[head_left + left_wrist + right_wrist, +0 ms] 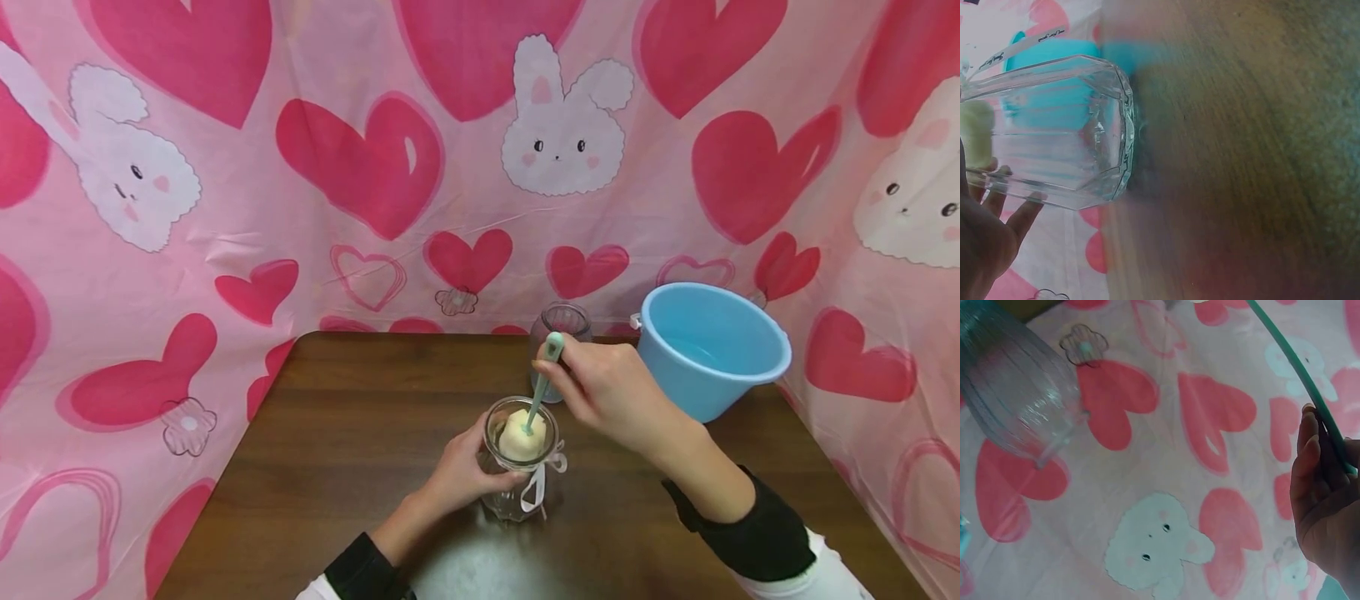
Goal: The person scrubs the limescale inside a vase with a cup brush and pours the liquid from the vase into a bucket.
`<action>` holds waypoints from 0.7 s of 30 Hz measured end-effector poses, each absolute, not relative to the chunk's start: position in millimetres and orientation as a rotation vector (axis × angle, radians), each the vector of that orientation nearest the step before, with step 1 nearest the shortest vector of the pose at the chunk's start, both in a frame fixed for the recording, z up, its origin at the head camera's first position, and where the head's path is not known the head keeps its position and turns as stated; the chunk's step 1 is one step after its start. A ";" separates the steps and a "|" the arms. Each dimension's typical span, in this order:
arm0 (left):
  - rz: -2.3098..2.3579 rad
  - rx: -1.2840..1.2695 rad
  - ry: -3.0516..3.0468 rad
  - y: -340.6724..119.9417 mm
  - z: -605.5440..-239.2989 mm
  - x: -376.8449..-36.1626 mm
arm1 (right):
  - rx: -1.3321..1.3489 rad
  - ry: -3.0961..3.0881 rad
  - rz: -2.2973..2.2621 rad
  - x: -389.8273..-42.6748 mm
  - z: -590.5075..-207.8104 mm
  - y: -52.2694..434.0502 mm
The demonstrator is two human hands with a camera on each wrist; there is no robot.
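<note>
Right of centre in the head view, the round light-blue plastic basin (708, 346) is sitting on the dark wooden table (352, 433). Low in centre, the left hand (457, 475) is wrapping the ribbed clear glass jar (521, 467), apparently steadying it upright. The right hand (611, 392) is pinching the teal-handled sponge brush (536, 408), its handle leaning up-right, its cream sponge head down inside the jar.

Sponge brush (534, 398) in jar (521, 467); second jar (561, 323) behind; basin (708, 348) right.

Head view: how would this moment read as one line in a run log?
left hand: holds glass jar upright on table | right hand: grips teal brush, sponge head inside jar | blue basin: right rear | second jar: behind
</note>
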State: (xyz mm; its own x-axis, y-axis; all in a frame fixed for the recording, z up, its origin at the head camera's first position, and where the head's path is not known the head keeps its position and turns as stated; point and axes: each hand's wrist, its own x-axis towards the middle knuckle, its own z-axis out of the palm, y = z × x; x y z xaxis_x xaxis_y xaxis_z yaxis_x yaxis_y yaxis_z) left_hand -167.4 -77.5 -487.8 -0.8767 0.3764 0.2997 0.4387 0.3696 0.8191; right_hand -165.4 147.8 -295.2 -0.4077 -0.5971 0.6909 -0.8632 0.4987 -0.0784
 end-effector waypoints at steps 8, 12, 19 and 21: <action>-1.565 -0.740 -2.559 -78.5 -488.1 -164.1 | 1.245 -2.233 0.641 -164.5 -306.2 149.0; -1.538 -0.731 -2.568 -77.0 -488.7 -164.0 | 1.257 -2.189 0.617 -160.5 -296.7 149.1; -1.519 -0.745 -2.560 -76.8 -487.6 -165.7 | 1.203 -2.100 0.656 -152.8 -271.8 152.1; -1.524 -0.743 -2.561 -76.3 -488.1 -165.0 | 1.194 -2.102 0.683 -151.1 -272.1 153.1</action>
State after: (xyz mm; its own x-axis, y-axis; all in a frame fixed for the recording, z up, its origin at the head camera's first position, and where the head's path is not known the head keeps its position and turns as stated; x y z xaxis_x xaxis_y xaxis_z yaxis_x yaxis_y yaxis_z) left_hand -165.0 -76.3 -488.1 -0.8807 0.3680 0.2984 0.4378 0.3913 0.8095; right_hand -151.1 153.1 -272.1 -0.3999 -0.5594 0.7261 -0.8793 0.4576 -0.1318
